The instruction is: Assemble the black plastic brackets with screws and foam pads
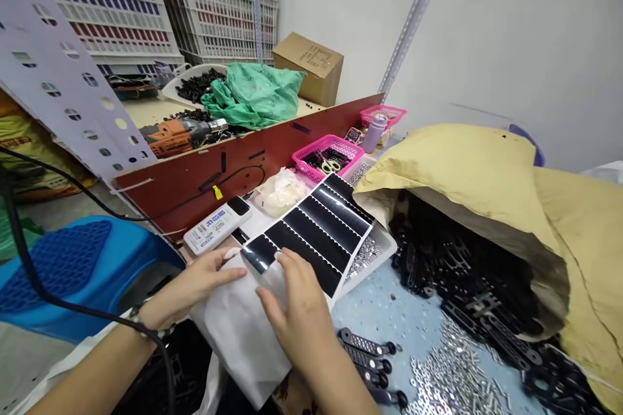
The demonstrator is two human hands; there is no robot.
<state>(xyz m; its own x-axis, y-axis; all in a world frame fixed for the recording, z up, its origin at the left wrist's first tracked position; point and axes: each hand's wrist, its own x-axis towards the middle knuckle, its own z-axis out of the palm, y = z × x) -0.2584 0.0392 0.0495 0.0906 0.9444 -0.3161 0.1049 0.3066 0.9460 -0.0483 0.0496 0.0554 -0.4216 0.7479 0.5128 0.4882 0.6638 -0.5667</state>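
A sheet of black scalloped adhesive strips (311, 233) lies tilted across a folded white paper (238, 343) in front of me. My left hand (199, 282) grips the sheet's near left corner with its fingertips. My right hand (296, 311) sits just beside it, with fingers pressed on the sheet's lower edge and the white paper under the palm. Several black metal brackets with silver ends (367, 360) lie to the right of my right hand, close to its wrist.
Silver screws and nuts (452, 376) are scattered on a blue tabletop. Black brackets spill from a yellow paper sack (467, 168) at right. A pink basket with scissors (328, 157), a white box (217, 225) and a red board (233, 168) stand ahead. A blue stool (73, 266) is at left.
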